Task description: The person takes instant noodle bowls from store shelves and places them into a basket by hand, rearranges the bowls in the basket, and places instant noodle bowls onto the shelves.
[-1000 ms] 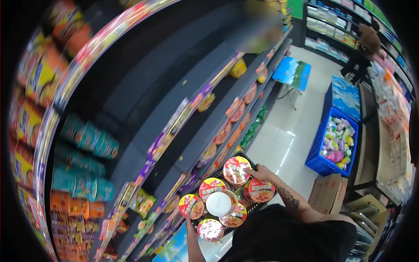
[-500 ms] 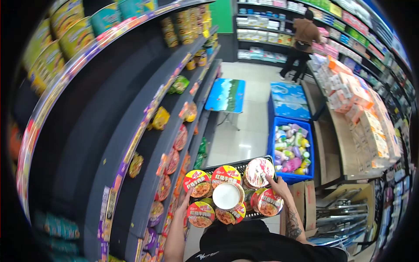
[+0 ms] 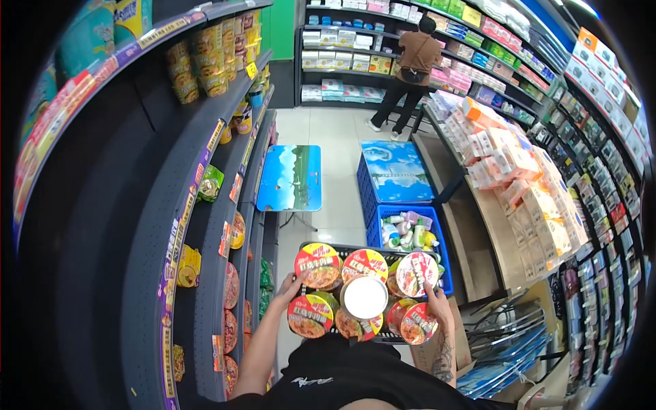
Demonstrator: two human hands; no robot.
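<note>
A black basket (image 3: 383,336) loaded with noodle bowls (image 3: 318,266) is gripped at its two sides. The left hand (image 3: 288,288) is closed on the left edge, fingers curled beside a bowl. The right hand (image 3: 437,306) is closed on the right edge, touching another noodle bowl (image 3: 417,273). The basket is held between the hands, which are kept apart. A blue crate (image 3: 410,236) is seen just beyond the basket.

On the lids of the instant noodle bowls (image 3: 319,266) in the black basket (image 3: 389,337) we can make out large red Chinese characters, apparently 红烧牛肉面. The shelf-edge price tags (image 3: 172,239) and the packages on the shelves are too small for us to read.
</note>
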